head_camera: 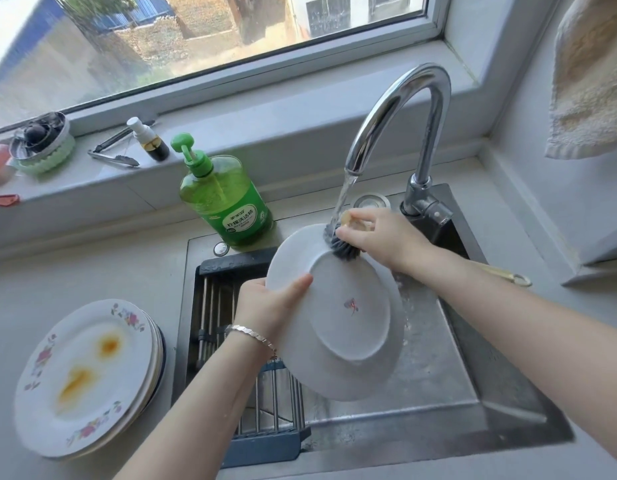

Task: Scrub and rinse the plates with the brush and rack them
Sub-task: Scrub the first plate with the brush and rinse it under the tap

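Note:
My left hand (269,306) grips a white plate (338,327) by its left rim, tilted over the sink with its underside toward me. My right hand (379,237) holds a brush (345,249) whose dark bristles press on the plate's upper rim. Water runs from the chrome faucet (404,109) onto the brush and plate. A stack of dirty floral plates (89,375) with orange stains sits on the counter at left. A dark dish rack (231,306) with metal bars lies across the sink's left part, holding no plates that I can see.
A green dish soap bottle (224,199) stands behind the sink. The steel sink basin (438,368) is wet. On the window sill lie tongs (113,154), a small spray bottle (149,140) and a green container (44,143). A towel (591,74) hangs at upper right.

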The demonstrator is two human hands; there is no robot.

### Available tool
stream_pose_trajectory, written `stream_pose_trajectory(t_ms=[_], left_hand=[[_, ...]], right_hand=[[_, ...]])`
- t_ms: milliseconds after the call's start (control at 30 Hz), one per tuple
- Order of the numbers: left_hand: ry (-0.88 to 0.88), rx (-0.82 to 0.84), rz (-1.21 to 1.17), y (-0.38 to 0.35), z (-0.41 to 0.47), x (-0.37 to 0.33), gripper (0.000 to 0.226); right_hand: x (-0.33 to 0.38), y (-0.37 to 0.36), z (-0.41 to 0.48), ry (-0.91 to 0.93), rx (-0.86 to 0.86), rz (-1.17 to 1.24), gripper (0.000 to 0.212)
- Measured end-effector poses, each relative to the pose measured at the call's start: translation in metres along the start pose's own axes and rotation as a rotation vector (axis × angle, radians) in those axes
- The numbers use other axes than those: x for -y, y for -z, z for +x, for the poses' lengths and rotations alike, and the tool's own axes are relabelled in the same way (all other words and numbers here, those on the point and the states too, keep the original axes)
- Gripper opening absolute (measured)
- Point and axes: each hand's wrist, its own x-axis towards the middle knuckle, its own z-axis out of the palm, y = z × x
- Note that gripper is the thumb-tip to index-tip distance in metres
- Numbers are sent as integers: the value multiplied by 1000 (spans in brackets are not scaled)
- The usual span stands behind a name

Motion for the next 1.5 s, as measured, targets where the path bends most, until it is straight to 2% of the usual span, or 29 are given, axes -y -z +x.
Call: stream_pose_trajectory(t_ms=[100,200,300,433,500,600,667,733,767,833,900,933,1000,1033,1100,1200,1267,1333,1400,1433,1500], left_hand=[[-81,37,88,-4,2,2,25],[-230,114,411,-17,0,2,35],[-365,205,734,-41,-13,3,42],[-464,281,881,-72,-23,14,28],[-522,316,1015,-83,-26,20,31],[-612,395,1192,-92,-35,24,34],[-678,443,1218,-90,-40,24,38],[-663,465,1101,-79,-38,28,50],[-609,465,961,-71,-32,32,56],[-477,344,631,-55,-12,41,58],[-240,130,399,-38,14,52,48],[-25,69,273,-30,23,52,54],[363,129,-136,-16,28,49,57],[458,212,-298,-12,27,46,52],[509,330,-478,-2,23,38,50],[473,323,-617,0,24,36,56],[412,239,-607,0,23,34,49],[362,187,-610,1,24,36,42],[334,161,-637,1,25,41,41],[329,158,-659,-1,24,40,41],[317,150,-671,-4,24,41,42]], right_hand=[[-5,-8,-17,-133,89,195,40],[-19,-5,-30,-376,104,502,42],[-19,-2,-40,-516,93,681,41],[-21,2,-51,-620,73,677,38],[-29,4,-55,-662,22,627,32],[-38,7,-61,-658,-68,665,10],[-44,8,-66,-624,-99,705,11],[-53,11,-68,-591,-130,759,20],[-56,13,-69,-580,-147,772,25],[-62,19,-71,-564,-152,798,33],[-65,26,-72,-538,-101,844,34],[-66,28,-72,-531,-69,872,31],[-68,30,-72,-516,-9,923,21],[-67,29,-73,-505,21,958,17],[-67,23,-72,-497,86,1005,18],[-68,15,-64,-488,111,873,20],[-66,18,-53,-438,-31,710,39],[-67,19,-42,-393,-185,280,55],[-60,12,-42,-360,-193,-301,60],[-52,2,-45,-283,-184,-519,58],[-36,-30,-57,30,-209,-746,56]])
